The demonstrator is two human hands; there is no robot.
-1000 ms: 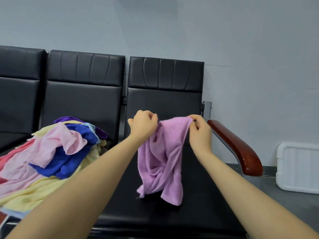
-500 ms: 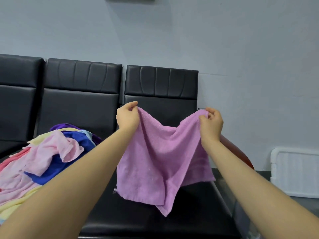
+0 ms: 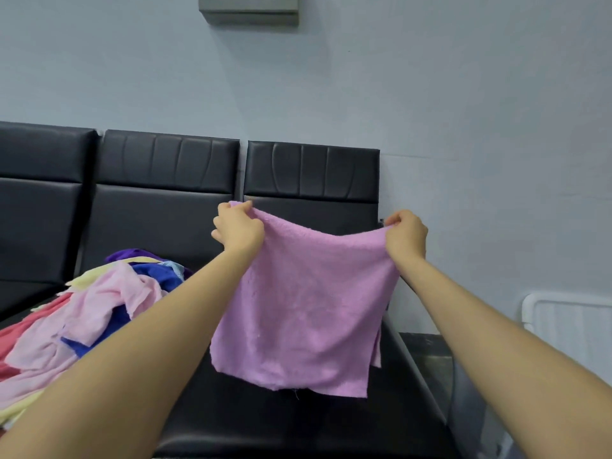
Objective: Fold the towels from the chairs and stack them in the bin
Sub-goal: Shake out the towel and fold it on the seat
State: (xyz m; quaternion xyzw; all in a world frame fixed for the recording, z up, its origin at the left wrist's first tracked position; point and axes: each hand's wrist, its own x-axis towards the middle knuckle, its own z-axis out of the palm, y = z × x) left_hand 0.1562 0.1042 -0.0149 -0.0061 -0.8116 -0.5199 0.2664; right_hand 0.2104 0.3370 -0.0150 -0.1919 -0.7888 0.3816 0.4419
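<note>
Your left hand (image 3: pixel 239 228) and right hand (image 3: pixel 406 234) each pinch a top corner of the lilac towel (image 3: pixel 304 313), which hangs spread flat above the right chair seat (image 3: pixel 298 425). The heap of towels (image 3: pixel 82 313) covers the middle seat; the white bin (image 3: pixel 569 329) stands right.

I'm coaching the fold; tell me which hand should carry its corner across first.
Probably the left hand. Both hands pinch the purple towel's top corners, but the right hand is nearer the white bin, so folding towards it likely leaves the towel on the bin side.
</note>
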